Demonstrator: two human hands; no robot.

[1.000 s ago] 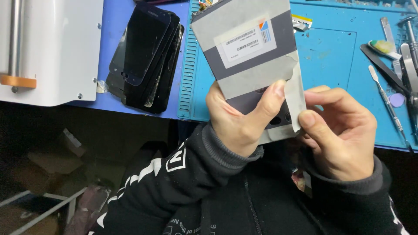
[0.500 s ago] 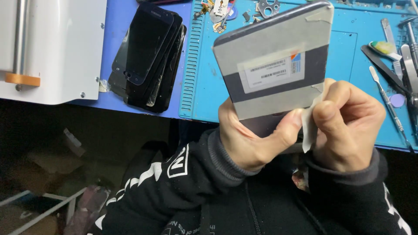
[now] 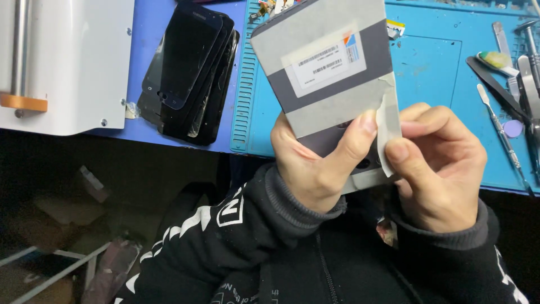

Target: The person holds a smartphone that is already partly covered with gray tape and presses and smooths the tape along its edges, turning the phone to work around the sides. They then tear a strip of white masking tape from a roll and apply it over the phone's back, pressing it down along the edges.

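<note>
Two hands meet over the near edge of the blue mat point(image 3: 433, 67), both on a flat grey panel point(image 3: 326, 62) with a dark band and a white label across it. The left hand point(image 3: 318, 163) is closed around the panel's lower end, thumb pressed flat on its face. The right hand point(image 3: 444, 163), at about 3 o'clock from the left, has thumb and forefinger pinched shut on a pale film strip point(image 3: 389, 126) peeling off the panel's right edge. Compared with half a second ago, the panel has swung more upright, its top now toward 12 o'clock, and the strip stands out longer and clearer of the edge. At 10 o'clock lies a stack of black screens point(image 3: 188, 67), beside a white machine point(image 3: 67, 62). At 2 o'clock, metal tools point(image 3: 506, 73) rest on the mat.
</note>
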